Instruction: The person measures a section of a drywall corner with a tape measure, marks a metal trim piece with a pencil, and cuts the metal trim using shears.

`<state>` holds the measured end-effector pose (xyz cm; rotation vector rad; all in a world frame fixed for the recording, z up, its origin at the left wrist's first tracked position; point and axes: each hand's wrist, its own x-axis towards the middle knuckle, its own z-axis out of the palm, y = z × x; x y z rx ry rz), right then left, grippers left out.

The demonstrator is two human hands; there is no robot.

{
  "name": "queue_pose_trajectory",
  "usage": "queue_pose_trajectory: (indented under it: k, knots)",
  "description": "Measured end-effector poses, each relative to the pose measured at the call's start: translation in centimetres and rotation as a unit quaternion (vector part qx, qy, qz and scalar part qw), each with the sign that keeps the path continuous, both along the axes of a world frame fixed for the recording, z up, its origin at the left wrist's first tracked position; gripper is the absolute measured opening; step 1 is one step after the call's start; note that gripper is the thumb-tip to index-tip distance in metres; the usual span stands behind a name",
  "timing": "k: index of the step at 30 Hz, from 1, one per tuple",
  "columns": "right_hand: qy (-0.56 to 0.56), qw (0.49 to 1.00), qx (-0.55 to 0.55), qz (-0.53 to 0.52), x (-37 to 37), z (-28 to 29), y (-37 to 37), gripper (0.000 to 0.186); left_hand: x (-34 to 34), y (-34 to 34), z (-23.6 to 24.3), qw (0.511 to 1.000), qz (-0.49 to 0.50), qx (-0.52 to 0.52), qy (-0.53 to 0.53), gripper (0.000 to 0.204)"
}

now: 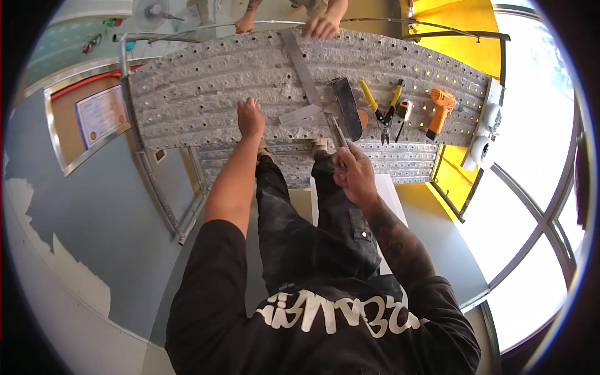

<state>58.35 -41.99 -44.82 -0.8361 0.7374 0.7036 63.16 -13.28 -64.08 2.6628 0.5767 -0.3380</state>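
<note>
My left hand (251,120) is closed low over the perforated metal platform (206,103), with a small orange stick (255,102) showing at its fingertips. To the right, my right hand (354,173) grips a slim grey metal tool (339,133), which points away from me; its exact kind is unclear. Just beyond its tip lies a metal square (301,67), its long blade running toward the far edge and a shorter pale piece (301,115) at its near end. A long black tray-like object (345,103) lies beside the tool.
Right of the black object are tin snips (369,97) with yellow handles, a tape measure (405,107) and an orange drill (441,109). A white twin-lamp fixture (481,148) sits at the platform's right end. Another person's hands (322,26) rest at the far edge. Metal rails (127,62) border the platform.
</note>
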Motion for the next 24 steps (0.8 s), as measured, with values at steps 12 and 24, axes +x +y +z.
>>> queue_pose_trajectory:
  k: [12,24]
  knots:
    - [-0.005,0.999,-0.005,-0.045,0.4,-4.7,4.4,0.03,-0.8,-6.1,2.5,0.952,0.026,-0.297,-0.063,0.03]
    - [-0.264,0.723,-0.299,0.565,3.6,-7.9,-2.5,0.048,-6.1,-9.4,9.8,0.606,0.398,-0.681,0.098,0.041]
